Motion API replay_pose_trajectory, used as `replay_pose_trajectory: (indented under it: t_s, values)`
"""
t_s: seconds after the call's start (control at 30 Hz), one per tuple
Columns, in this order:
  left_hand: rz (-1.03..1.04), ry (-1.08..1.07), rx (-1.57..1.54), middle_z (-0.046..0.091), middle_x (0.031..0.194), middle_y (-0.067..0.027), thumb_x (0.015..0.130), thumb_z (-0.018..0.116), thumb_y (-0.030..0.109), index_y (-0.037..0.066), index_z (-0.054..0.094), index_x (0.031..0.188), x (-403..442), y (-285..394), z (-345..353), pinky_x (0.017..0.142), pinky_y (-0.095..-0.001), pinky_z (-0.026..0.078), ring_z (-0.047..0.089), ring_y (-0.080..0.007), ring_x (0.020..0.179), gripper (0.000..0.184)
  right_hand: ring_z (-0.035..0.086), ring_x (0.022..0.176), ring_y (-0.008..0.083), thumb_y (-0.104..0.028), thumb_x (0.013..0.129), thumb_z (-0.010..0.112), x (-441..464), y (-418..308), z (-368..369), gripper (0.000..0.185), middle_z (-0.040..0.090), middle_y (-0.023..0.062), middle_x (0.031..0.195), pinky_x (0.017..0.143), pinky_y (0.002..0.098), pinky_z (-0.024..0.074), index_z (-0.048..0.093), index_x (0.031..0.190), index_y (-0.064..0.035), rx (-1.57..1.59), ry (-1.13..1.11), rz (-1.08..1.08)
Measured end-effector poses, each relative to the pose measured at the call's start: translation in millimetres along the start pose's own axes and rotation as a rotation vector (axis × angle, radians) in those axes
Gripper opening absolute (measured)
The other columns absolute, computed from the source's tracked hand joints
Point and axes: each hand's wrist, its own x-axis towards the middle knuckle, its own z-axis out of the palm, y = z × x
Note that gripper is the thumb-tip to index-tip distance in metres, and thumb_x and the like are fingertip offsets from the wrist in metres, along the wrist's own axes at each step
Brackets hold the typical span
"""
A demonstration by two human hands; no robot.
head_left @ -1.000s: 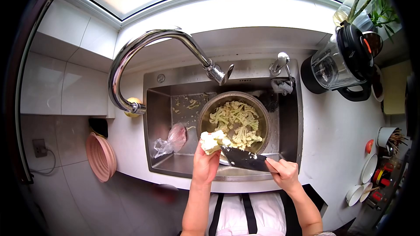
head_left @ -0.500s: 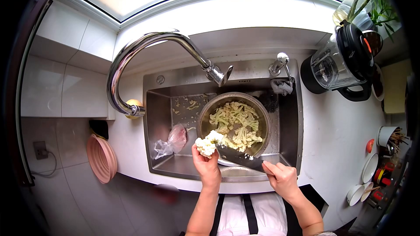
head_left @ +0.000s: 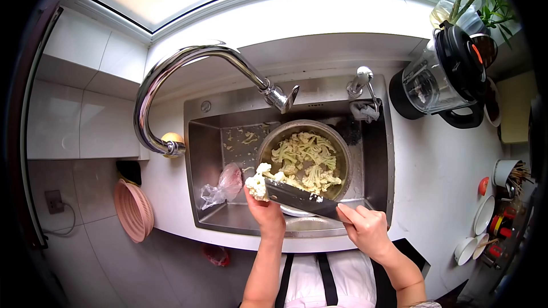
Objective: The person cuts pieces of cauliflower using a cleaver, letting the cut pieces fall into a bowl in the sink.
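My left hand (head_left: 266,214) grips a piece of cauliflower (head_left: 257,188) above the near left rim of a metal bowl (head_left: 264,157). In my right hand (head_left: 363,225) is the handle of a dark-bladed kitchen knife (head_left: 299,199), its blade pointing left with the tip end against the cauliflower. White crumbs cling to the blade. Cut cauliflower florets (head_left: 308,151) lie inside the bowl, which stands in the sink (head_left: 202,137). Part of the bowl's near side is hidden behind the knife.
A knotted plastic bag (head_left: 224,185) and cauliflower scraps (head_left: 249,137) lie in the sink's left part. The curved faucet (head_left: 149,91) arches over the left rim. A blender (head_left: 434,80) stands right, a pink colander (head_left: 133,211) left.
Both hands have shifted slightly left. The cauliflower piece has turned and moved left, and the knife blade has followed it, more of its face now showing.
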Motion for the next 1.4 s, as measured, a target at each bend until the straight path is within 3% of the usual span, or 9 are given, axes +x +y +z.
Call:
replay_pose_trajectory:
  t_s: [0.1,0.2,0.27,0.77,0.97,1.0,1.13,1.2,1.4]
  values:
    - [0.022,-0.002,0.014,0.057,0.131,-0.0068,0.093,0.064,0.002,0.004,0.045,0.138,0,9,10,0.103,-0.0344,0.049,0.059,-0.0178,0.117,0.049,0.053,0.043,0.0210,-0.008,0.081,0.077,3,-4,0,0.018,0.050,0.0042,0.056,0.041,0.0334,0.0424,0.073,0.099,-0.0073,-0.012,0.003,0.006]
    - [-0.016,0.028,-0.030,0.060,0.121,-0.0057,0.084,0.064,-0.015,0.003,0.047,0.127,-1,19,15,0.098,-0.0315,0.049,0.059,-0.0151,0.111,0.050,0.053,0.041,0.0193,-0.011,0.083,0.077,5,-5,-1,0.016,0.048,0.0025,0.055,0.040,0.0324,0.0426,0.073,0.099,-0.0080,-0.021,0.010,-0.013]
    - [-0.037,-0.034,0.111,0.061,0.119,-0.0041,0.083,0.065,-0.016,0.003,0.049,0.124,-2,3,-1,0.096,-0.0299,0.049,0.060,-0.0144,0.108,0.048,0.053,0.041,0.0191,-0.011,0.083,0.077,7,-5,-2,0.016,0.048,0.0023,0.055,0.039,0.0323,0.0426,0.073,0.098,-0.0079,0.010,0.011,-0.015]
    - [-0.057,-0.107,0.111,0.060,0.112,-0.0024,0.079,0.069,-0.015,0.007,0.051,0.119,-5,12,9,0.093,-0.0287,0.049,0.059,-0.0120,0.104,0.049,0.060,0.048,0.0242,-0.011,0.083,0.075,-1,17,38,0.019,0.058,0.0059,0.061,0.044,0.0352,0.0479,0.072,0.101,-0.0085,0.062,0.035,0.063]
    - [-0.091,-0.083,0.100,0.060,0.111,-0.0021,0.081,0.071,-0.010,0.006,0.051,0.118,-13,-13,-1,0.093,-0.0279,0.048,0.059,-0.0117,0.103,0.045,0.065,0.055,0.0280,-0.011,0.081,0.074,-21,40,64,0.022,0.061,0.0091,0.065,0.048,0.0396,0.0505,0.071,0.102,-0.0114,0.016,-0.012,0.116]
    - [-0.071,-0.076,0.094,0.060,0.111,-0.0022,0.081,0.072,-0.009,0.006,0.051,0.118,-13,-13,-3,0.093,-0.0278,0.048,0.059,-0.0118,0.104,0.045,0.067,0.059,0.0305,-0.014,0.083,0.072,-25,49,67,0.017,0.063,0.0114,0.067,0.051,0.0416,0.0523,0.070,0.100,-0.0135,-0.071,-0.128,0.184]
    - [-0.085,-0.153,0.129,0.058,0.116,-0.0042,0.083,0.071,-0.008,0.004,0.049,0.128,-1,7,-1,0.096,-0.0289,0.046,0.058,-0.0130,0.108,0.051,0.067,0.062,0.0339,-0.017,0.085,0.071,-32,79,80,0.012,0.067,0.0134,0.071,0.055,0.0442,0.0537,0.072,0.097,-0.0137,-0.046,-0.102,0.283]
    - [-0.196,-0.203,0.072,0.057,0.121,-0.0050,0.084,0.067,-0.009,0.003,0.045,0.135,7,16,0,0.100,-0.0303,0.045,0.057,-0.0151,0.112,0.057,0.067,0.063,0.0347,-0.017,0.085,0.072,-34,72,70,0.012,0.068,0.0138,0.072,0.056,0.0446,0.0540,0.073,0.096,-0.0132,-0.022,-0.071,0.337]
    - [-0.334,-0.223,-0.216,0.053,0.130,-0.0079,0.086,0.066,0.000,0.007,0.037,0.137,7,35,-2,0.105,-0.0341,0.044,0.054,-0.0195,0.120,0.060,0.068,0.064,0.0292,-0.004,0.081,0.074,-24,44,38,0.020,0.069,0.0122,0.075,0.057,0.0370,0.0540,0.075,0.101,-0.0075,0.216,0.070,0.284]
